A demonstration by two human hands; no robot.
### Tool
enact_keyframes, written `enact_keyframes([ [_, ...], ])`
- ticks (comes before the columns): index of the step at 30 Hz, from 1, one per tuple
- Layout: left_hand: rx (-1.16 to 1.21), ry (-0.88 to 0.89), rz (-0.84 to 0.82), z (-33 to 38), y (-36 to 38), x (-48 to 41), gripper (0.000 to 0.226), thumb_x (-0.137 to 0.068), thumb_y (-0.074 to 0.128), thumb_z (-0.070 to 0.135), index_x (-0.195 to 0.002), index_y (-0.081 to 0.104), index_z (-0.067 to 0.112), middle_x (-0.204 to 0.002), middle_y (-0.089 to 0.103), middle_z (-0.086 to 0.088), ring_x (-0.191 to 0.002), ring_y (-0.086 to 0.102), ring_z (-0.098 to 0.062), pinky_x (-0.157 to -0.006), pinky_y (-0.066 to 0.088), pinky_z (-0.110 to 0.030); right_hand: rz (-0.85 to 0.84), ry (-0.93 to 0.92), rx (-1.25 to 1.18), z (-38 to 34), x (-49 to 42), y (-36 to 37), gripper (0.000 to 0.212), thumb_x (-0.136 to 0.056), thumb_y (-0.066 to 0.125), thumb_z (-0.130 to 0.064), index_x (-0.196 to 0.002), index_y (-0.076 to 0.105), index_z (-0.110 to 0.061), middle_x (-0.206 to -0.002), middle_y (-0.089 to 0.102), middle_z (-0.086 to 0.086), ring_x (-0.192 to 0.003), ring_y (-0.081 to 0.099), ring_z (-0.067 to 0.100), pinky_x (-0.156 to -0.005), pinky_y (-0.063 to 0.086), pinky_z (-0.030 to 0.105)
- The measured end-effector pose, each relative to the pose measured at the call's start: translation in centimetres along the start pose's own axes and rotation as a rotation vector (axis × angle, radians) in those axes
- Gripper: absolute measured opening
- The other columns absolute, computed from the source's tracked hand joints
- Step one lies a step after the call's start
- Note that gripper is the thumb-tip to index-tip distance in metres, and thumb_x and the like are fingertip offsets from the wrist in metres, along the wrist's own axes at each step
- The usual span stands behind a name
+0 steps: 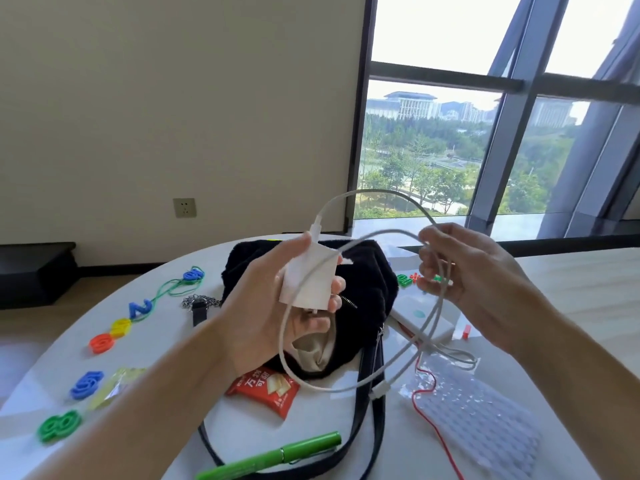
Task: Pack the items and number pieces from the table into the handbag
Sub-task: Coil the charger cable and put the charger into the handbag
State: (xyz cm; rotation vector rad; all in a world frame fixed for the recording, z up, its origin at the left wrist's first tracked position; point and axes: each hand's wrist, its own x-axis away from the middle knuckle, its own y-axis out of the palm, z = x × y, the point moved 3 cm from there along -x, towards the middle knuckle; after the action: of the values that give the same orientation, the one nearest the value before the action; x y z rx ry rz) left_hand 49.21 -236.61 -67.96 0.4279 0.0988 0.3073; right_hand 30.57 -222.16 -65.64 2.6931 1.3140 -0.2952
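A fuzzy black handbag (pixel 367 278) lies open on the white table (pixel 242 427), its pale lining showing. Above it my left hand (pixel 273 306) grips a white charger block (pixel 310 282). Its white cable (pixel 377 202) loops up and across to my right hand (pixel 474 275), which pinches several coils of it; the cable end hangs down over the strap. Coloured number pieces lie at left: blue (pixel 86 384), green (pixel 59 426), orange (pixel 101 342), yellow (pixel 121 327), and blue ones (pixel 140 308) on a green cord. More small number pieces (pixel 407 278) sit behind the bag.
A red snack packet (pixel 266 389) and a green pen (pixel 273 457) lie near the front edge by the bag's black strap (pixel 375 427). A clear bubble pouch with a red cord (pixel 474 417) and a white box (pixel 420 318) sit at right. A yellowish wrapper (pixel 116 388) lies left.
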Motion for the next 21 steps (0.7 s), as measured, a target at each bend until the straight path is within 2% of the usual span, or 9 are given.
enact_keyframes([
  [4, -0.084, 0.128, 0.128, 0.5, 0.0, -0.3, 0.052, -0.076, 0.071, 0.037, -0.120, 0.059, 0.011, -0.081, 0.059, -0.005, -0.070, 0.052, -0.017, -0.058, 0.048, -0.026, 0.037, -0.032, 0.101, 0.1, 0.2, 0.5, 0.010, -0.092, 0.067, -0.018, -0.095, 0.063, -0.009, -0.079, 0.063, 0.004, -0.080, 0.064, 0.020, -0.089, 0.058, 0.044],
  [8, -0.059, 0.242, 0.197, 1.4, -0.5, -0.5, 0.054, -0.074, 0.074, 0.042, -0.116, 0.059, 0.012, -0.080, 0.060, -0.003, -0.070, 0.053, -0.015, -0.064, 0.047, -0.029, 0.079, -0.079, 0.250, 0.4, 0.2, 0.7, 0.024, -0.094, 0.066, -0.027, -0.087, 0.064, -0.004, -0.096, 0.069, 0.018, -0.106, 0.063, 0.036, -0.102, 0.048, 0.053],
  [11, -0.017, 0.313, 0.239, 2.2, -1.3, -0.5, 0.054, -0.072, 0.076, 0.043, -0.113, 0.062, 0.011, -0.082, 0.063, -0.004, -0.073, 0.056, -0.016, -0.073, 0.049, -0.031, 0.031, -0.062, 0.341, 0.9, 0.1, 0.8, 0.030, -0.096, 0.062, -0.034, -0.084, 0.069, -0.006, -0.093, 0.072, 0.013, -0.102, 0.066, 0.031, -0.102, 0.047, 0.050],
  [13, -0.006, 0.359, 0.269, 2.7, -1.8, -0.5, 0.048, -0.076, 0.073, 0.040, -0.111, 0.060, 0.010, -0.083, 0.063, -0.004, -0.075, 0.059, -0.017, -0.075, 0.049, -0.030, -0.001, -0.034, 0.399, 1.3, 0.1, 0.7, 0.033, -0.098, 0.060, -0.034, -0.083, 0.069, -0.006, -0.084, 0.069, 0.010, -0.088, 0.063, 0.028, -0.096, 0.049, 0.045],
  [14, -0.006, 0.376, 0.288, 2.9, -2.0, -0.5, 0.045, -0.077, 0.071, 0.039, -0.110, 0.059, 0.010, -0.083, 0.064, -0.004, -0.074, 0.060, -0.017, -0.075, 0.051, -0.030, -0.017, -0.019, 0.424, 1.5, 0.1, 0.6, 0.033, -0.098, 0.060, -0.033, -0.083, 0.069, -0.005, -0.080, 0.063, 0.011, -0.080, 0.057, 0.029, -0.087, 0.048, 0.045],
  [16, 0.004, 0.399, 0.309, 3.0, -2.4, -0.6, 0.042, -0.078, 0.069, 0.034, -0.110, 0.058, 0.009, -0.083, 0.065, -0.004, -0.073, 0.062, -0.018, -0.072, 0.055, -0.029, -0.047, -0.008, 0.443, 1.6, 0.1, 0.6, 0.032, -0.097, 0.061, -0.030, -0.086, 0.068, -0.001, -0.076, 0.049, 0.011, -0.071, 0.039, 0.028, -0.069, 0.035, 0.043],
  [17, 0.004, 0.402, 0.302, 2.9, -2.5, -0.5, 0.040, -0.079, 0.068, 0.031, -0.110, 0.058, 0.009, -0.083, 0.066, -0.005, -0.074, 0.063, -0.019, -0.071, 0.057, -0.029, -0.053, -0.027, 0.430, 1.4, 0.1, 0.6, 0.031, -0.097, 0.061, -0.027, -0.086, 0.067, 0.001, -0.075, 0.045, 0.010, -0.070, 0.035, 0.027, -0.066, 0.030, 0.041],
  [19, -0.018, 0.366, 0.254, 2.5, -2.1, -0.6, 0.038, -0.079, 0.065, 0.024, -0.112, 0.057, 0.006, -0.087, 0.070, -0.008, -0.079, 0.068, -0.023, -0.073, 0.059, -0.031, -0.054, -0.089, 0.319, 0.7, 0.1, 1.0, 0.028, -0.098, 0.059, -0.021, -0.086, 0.063, 0.004, -0.068, 0.043, 0.012, -0.063, 0.036, 0.024, -0.061, 0.033, 0.035],
  [21, -0.043, 0.300, 0.164, 1.6, -1.3, -0.9, 0.040, -0.080, 0.060, 0.018, -0.115, 0.054, 0.003, -0.098, 0.074, -0.015, -0.093, 0.072, -0.030, -0.082, 0.060, -0.035, -0.053, -0.142, 0.121, -0.3, 0.0, 1.6, 0.022, -0.096, 0.059, -0.019, -0.084, 0.063, -0.001, -0.063, 0.048, 0.007, -0.057, 0.043, 0.015, -0.058, 0.039, 0.025],
])
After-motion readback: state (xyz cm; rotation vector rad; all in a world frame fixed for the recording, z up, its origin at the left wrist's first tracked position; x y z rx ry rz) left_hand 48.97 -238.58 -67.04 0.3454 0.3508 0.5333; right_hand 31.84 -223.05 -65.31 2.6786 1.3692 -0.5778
